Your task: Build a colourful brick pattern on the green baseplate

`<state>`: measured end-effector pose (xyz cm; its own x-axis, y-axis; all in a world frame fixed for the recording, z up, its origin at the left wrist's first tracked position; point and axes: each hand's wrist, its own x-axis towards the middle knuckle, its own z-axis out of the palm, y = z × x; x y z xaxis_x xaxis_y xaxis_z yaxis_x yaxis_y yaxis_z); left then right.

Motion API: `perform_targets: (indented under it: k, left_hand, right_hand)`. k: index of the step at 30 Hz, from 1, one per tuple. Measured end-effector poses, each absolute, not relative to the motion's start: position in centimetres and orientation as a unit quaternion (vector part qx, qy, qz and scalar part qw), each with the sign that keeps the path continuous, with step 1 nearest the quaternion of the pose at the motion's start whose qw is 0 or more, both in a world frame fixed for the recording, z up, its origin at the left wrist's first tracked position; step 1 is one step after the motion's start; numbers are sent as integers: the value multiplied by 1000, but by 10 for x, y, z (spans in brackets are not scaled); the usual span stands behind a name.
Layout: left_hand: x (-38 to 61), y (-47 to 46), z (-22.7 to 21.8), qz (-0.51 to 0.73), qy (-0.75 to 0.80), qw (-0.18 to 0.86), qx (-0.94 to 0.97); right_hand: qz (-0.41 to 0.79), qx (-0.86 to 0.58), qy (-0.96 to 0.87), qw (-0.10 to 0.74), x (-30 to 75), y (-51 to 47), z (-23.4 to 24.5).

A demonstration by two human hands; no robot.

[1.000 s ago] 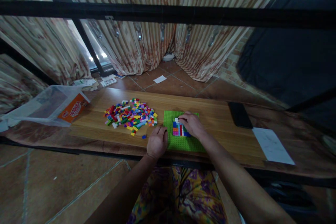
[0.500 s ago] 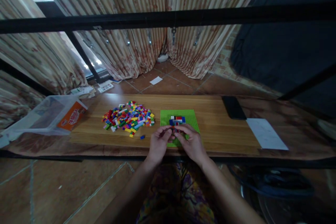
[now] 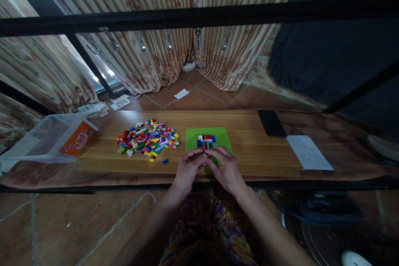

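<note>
My left hand [image 3: 187, 170] and my right hand [image 3: 226, 169] meet fingertip to fingertip over the near edge of a green baseplate [image 3: 223, 138]. Both are pinched together on something small that I cannot make out. On the baseplate, just beyond my fingers, stands a small block of red, blue and white bricks [image 3: 206, 141]. To the left of the plate lies a pile of loose coloured bricks [image 3: 146, 139]. A single blue brick [image 3: 165, 161] lies apart near the pile.
All this rests on a wooden board [image 3: 255, 151]. A clear plastic box with an orange label [image 3: 50, 139] lies tipped at the left end. A black phone [image 3: 271, 123] and a white sheet of paper [image 3: 308, 152] lie to the right. A black bar [image 3: 199, 16] crosses above.
My right hand left the brick block and my left hand left the plate's edge. Both pulled back toward me and met over the plate's near edge. The view shifted slightly.
</note>
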<state>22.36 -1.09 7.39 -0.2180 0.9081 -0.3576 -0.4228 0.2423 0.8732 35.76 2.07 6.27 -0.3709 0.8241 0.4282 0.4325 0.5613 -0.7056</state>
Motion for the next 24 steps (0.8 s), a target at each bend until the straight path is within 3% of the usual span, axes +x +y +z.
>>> perform_targets:
  k: [3,12,18,24]
  left_hand:
    - [222,-7,64,558,556,558,262]
    - [194,29,28,488,681,296,459]
    - [187,53,21,440,674,242,542]
    - [187,66,22,414,656,256,577]
  right_hand:
    - [272,-411,-768,410,361,30,55]
    - [304,-482,-730,377,358,105,25]
    - [300,-487,-749,335,347,127,18]
    - [319,-488,-748,317,349,132,10]
